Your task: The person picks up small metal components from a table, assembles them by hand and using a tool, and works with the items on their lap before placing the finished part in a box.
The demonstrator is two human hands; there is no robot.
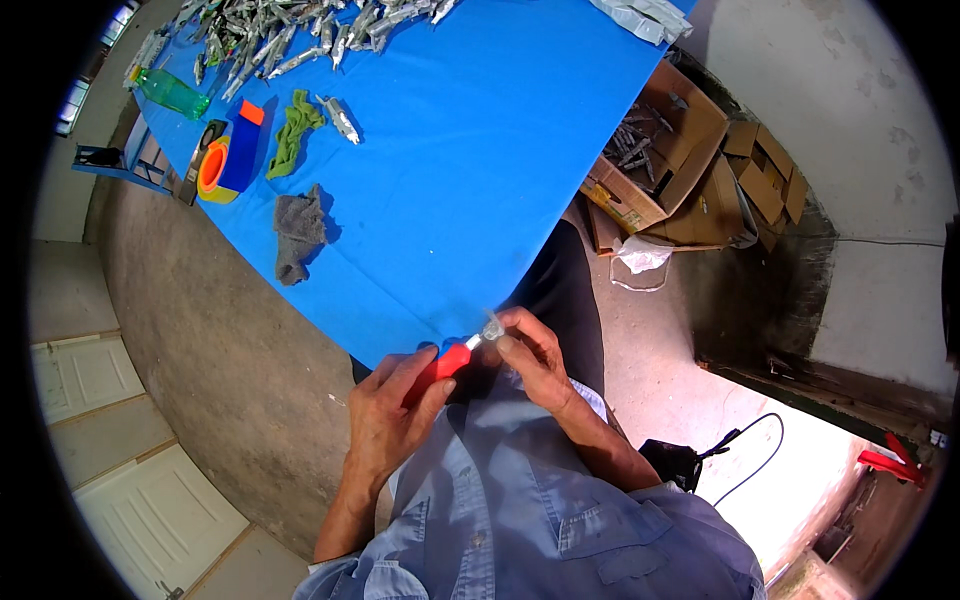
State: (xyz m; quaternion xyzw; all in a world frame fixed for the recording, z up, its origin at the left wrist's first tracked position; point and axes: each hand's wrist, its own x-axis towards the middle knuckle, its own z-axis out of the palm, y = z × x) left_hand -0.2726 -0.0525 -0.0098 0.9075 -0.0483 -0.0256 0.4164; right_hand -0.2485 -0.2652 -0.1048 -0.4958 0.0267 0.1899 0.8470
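Observation:
In front of my chest, my left hand (388,412) is closed around a red-handled tool (446,366), whose pale metal end points up to the right. Its exact kind is hard to make out. At that end, the fingers of my right hand (535,358) pinch a small, crumpled, clear-looking piece (491,328), partly blurred. Both hands are just off the near corner of the blue-covered table (420,220). On the cloth beyond them lie a grey rag (299,236), a green rag (294,133) and one silvery, elongated item (341,119).
A pile of similar silvery items (300,38) covers the far left of the table. Near its left edge are a blue tape dispenser (240,150) and a green bottle (170,92). A cardboard box (690,160) holding metal pieces stands right of the table.

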